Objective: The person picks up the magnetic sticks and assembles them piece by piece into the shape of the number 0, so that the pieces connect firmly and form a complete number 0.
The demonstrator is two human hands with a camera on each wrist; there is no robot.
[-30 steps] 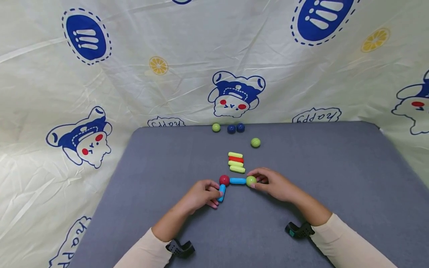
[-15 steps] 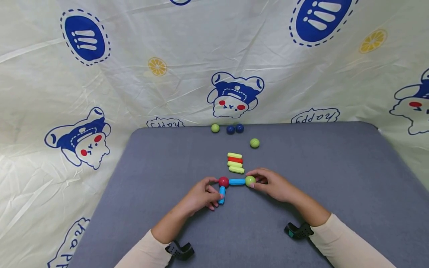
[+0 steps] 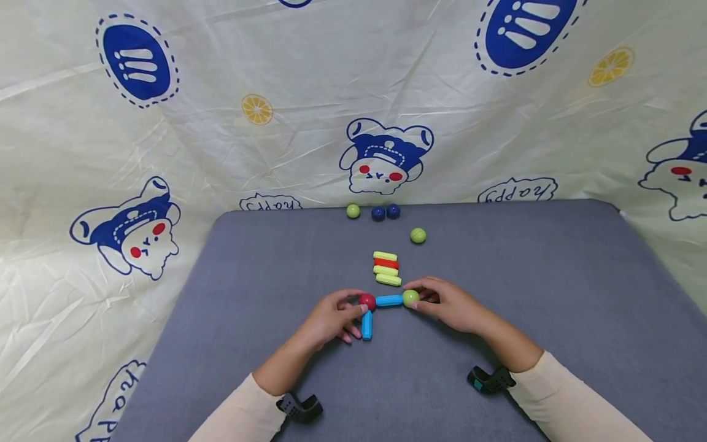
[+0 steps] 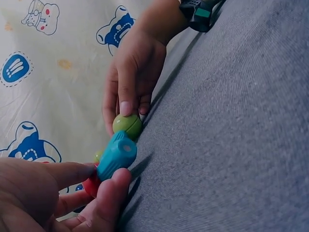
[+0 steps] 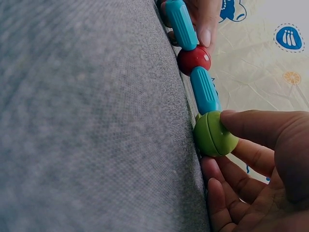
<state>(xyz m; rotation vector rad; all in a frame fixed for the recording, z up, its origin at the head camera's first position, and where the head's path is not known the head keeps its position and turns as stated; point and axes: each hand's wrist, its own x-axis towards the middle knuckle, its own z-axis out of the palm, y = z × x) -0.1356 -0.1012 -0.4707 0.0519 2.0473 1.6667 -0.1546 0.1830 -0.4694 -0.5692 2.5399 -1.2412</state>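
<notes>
My left hand pinches a red ball between thumb and fingers. One light-blue grooved rod joins that ball to a lime-green ball on its right. A second light-blue rod sticks out of the red ball toward me, its free end facing the left wrist view. My right hand holds the green ball with thumb and fingers. In the right wrist view the green ball, with a groove round it, sits close over the grey cloth.
Beyond the hands lie yellow rods and a red rod side by side. Farther back are a green ball, another green ball and two dark-blue balls near the grey table's far edge, before a printed curtain.
My left thumb and fingers have shifted from the near blue rod up to the red ball. That rod has swung to point more straight toward me. My right hand keeps its hold.
</notes>
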